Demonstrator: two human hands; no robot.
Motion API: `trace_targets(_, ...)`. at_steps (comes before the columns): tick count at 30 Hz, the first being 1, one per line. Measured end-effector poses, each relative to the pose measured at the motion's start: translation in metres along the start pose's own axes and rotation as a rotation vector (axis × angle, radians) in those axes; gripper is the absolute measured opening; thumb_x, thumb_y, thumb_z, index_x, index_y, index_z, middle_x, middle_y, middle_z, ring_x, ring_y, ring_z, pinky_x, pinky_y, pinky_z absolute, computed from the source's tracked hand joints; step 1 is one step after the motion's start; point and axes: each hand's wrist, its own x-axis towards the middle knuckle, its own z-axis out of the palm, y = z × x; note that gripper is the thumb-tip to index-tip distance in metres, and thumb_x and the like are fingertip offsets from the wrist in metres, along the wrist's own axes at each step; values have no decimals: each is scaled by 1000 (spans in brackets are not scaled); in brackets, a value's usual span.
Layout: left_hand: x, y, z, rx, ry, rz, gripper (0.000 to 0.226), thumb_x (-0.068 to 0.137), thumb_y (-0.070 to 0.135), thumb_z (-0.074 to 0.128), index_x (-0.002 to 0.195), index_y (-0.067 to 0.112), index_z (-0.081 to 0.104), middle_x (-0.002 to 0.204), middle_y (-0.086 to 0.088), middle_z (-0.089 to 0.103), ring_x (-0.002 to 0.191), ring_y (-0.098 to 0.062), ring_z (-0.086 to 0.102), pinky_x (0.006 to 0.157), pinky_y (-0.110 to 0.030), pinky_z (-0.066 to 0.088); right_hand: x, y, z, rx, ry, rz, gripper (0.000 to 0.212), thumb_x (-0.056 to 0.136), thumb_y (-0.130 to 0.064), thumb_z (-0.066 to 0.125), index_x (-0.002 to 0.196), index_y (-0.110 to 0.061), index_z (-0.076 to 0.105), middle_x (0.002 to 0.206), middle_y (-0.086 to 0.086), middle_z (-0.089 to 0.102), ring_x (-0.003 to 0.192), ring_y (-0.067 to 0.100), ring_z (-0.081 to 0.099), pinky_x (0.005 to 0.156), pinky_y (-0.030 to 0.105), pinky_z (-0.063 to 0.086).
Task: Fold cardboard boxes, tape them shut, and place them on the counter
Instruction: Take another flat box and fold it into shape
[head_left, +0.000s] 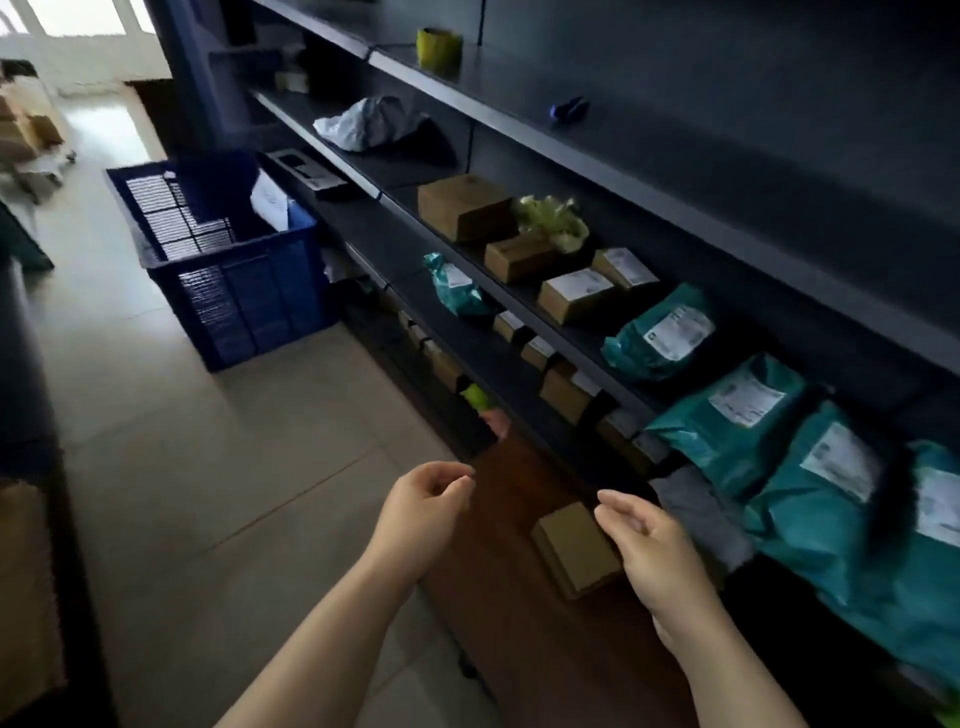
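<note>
- My left hand (423, 501) hovers near, fingers loosely curled, holding nothing.
- A closed cardboard box (576, 548) sits on the brown counter (519, 623).
- My right hand (647, 545), relaxed and empty, could knock it floorward.

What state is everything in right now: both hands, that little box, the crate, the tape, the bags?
Left hand: fingers loosely curled, holding nothing.
Right hand: fingers relaxed, holding nothing.
Small cardboard box: closed, lying on the brown counter.
Blue crate: on the floor, open-topped, paper inside.
Yellow tape roll: on an upper shelf, untouched.
Teal mailer bags: labelled, lying on a shelf.
</note>
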Motion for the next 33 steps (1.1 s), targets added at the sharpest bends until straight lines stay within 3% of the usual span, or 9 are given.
trace_targets(5, 50, -9, 40, 79, -133, -77, 12, 93, 29, 59, 97, 28, 71, 87, -1, 73, 78, -28, 68, 72, -41, 58, 22, 34, -15, 79, 133, 138, 30, 97, -18, 57, 125, -12, 62, 108, -5, 60, 98, 7, 55, 86, 24, 39)
trace_targets(8, 82, -22, 77, 100, -195, -119, 10, 93, 28, 60, 93, 29, 70, 88, -3, 73, 81, -22, 69, 79, -45, 57, 48, 63, -23, 116, 198, 221, 27, 96, -21, 57, 122, -15, 63, 101, -8, 59, 89, 2, 54, 84, 24, 39)
trace_targets(13, 141, -62, 140, 157, -272, -188, 13, 93, 25, 59, 96, 22, 71, 87, -6, 72, 82, -24, 68, 82, -44, 57, 112, 126, -29, 118, 258, 335, 27, 95, -21, 58, 121, -15, 64, 118, 3, 65, 103, 16, 59, 82, 24, 40)
trace_targets(16, 176, -96, 177, 220, -276, -215, 15, 95, 23, 56, 98, 20, 70, 92, -8, 73, 82, -25, 68, 72, -33, 56, 153, 168, -25, 101, 244, 411, 31, 95, -24, 57, 125, -16, 61, 120, 3, 64, 103, 17, 60, 79, 26, 44)
trace_targets(19, 207, -131, 209, 308, -291, -212, 25, 95, 24, 56, 117, 17, 65, 100, -3, 69, 79, -17, 62, 62, -24, 47, 193, 211, -16, 95, 242, 477, 37, 96, -22, 55, 132, -12, 55, 132, 7, 58, 115, 22, 57, 87, 27, 43)
trace_targets(23, 247, -178, 241, 441, -367, -231, 43, 97, 20, 53, 139, 13, 50, 129, -7, 60, 113, -28, 60, 82, -27, 47, 236, 258, 1, 105, 218, 584, 57, 97, -27, 54, 148, -9, 34, 150, 10, 40, 135, 28, 42, 106, 34, 39)
trace_targets(27, 278, -220, 263, 521, -469, -229, 43, 98, 20, 50, 141, 13, 48, 139, -7, 53, 125, -25, 52, 99, -29, 44, 266, 295, 17, 196, 262, 667, 73, 95, -28, 59, 154, -15, 17, 155, 10, 32, 138, 31, 38, 110, 44, 38)
trace_targets(33, 286, -236, 280, 490, -480, -276, 44, 102, 30, 43, 143, 13, 44, 145, -5, 45, 133, -25, 43, 101, -23, 37, 281, 316, 26, 212, 259, 675, 65, 96, -27, 57, 152, -18, 25, 146, 10, 45, 128, 30, 49, 105, 42, 44)
